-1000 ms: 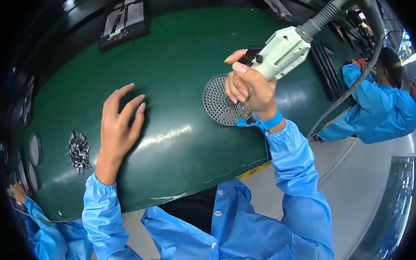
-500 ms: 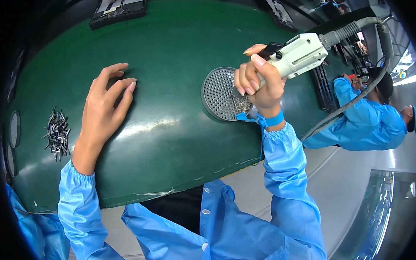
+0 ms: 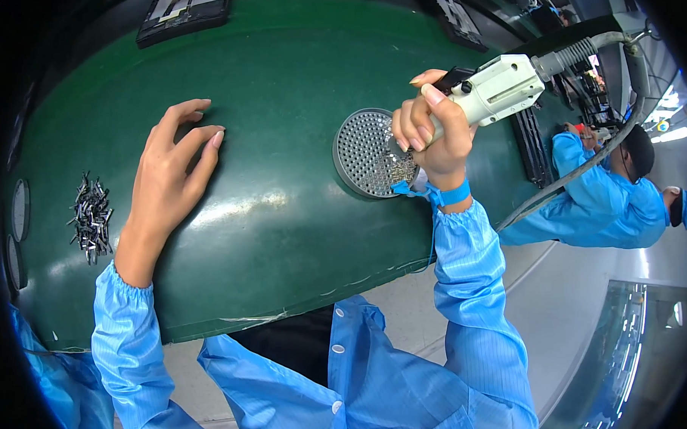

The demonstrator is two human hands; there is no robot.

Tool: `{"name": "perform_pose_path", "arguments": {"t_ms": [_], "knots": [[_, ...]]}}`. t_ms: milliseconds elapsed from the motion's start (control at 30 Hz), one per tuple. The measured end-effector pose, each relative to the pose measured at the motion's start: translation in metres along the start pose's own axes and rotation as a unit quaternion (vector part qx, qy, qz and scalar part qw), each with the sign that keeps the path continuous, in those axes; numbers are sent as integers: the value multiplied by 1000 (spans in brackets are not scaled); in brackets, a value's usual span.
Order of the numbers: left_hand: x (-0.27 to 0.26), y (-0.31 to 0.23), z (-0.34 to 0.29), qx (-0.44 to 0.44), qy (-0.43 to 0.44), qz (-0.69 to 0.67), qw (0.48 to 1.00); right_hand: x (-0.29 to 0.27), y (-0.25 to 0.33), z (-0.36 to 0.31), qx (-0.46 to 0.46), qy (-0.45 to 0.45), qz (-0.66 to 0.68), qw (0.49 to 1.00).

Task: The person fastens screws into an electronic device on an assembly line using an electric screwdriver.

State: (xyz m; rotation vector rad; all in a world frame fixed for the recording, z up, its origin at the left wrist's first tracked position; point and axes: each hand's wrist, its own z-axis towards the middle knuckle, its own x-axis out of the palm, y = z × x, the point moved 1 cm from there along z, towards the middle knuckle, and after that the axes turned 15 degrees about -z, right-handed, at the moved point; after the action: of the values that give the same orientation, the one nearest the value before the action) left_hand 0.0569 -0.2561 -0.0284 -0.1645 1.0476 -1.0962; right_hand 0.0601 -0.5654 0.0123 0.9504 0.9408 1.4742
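My right hand is wrapped round a cream-coloured electric screwdriver, with a thick grey cable at its back end. Its working tip is hidden by the hand. Just below and left of that hand lies a round grey dish with a grid of holes and loose small shiny screws at its right side. A blue band circles my right wrist. My left hand rests on the green table with bent, parted fingers and nothing in them. Beside it, to the left, is a pile of small dark and silver metal parts.
Dark flat device housings lie along the far edge, with another to the right. Two round grey discs sit at the left rim. The grey cable loops down at right, near a co-worker in blue.
My right hand and the screwdriver have shifted slightly to the right, away from the dish. My left hand has hardly moved. The co-worker's head has tilted a little.
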Motion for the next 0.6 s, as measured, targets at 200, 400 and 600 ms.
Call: {"name": "perform_pose_path", "arguments": {"t_ms": [200,400,600], "knots": [[0,0,0,5,-3,-1,1000,3,1,-1,13,-8,-60,998],[-1,0,0,3,-2,-1,1000,4,0,0,16,-13,-62,998],[-1,0,0,3,-1,-2,1000,0,-4,-1,11,-11,-7,1000]]}}
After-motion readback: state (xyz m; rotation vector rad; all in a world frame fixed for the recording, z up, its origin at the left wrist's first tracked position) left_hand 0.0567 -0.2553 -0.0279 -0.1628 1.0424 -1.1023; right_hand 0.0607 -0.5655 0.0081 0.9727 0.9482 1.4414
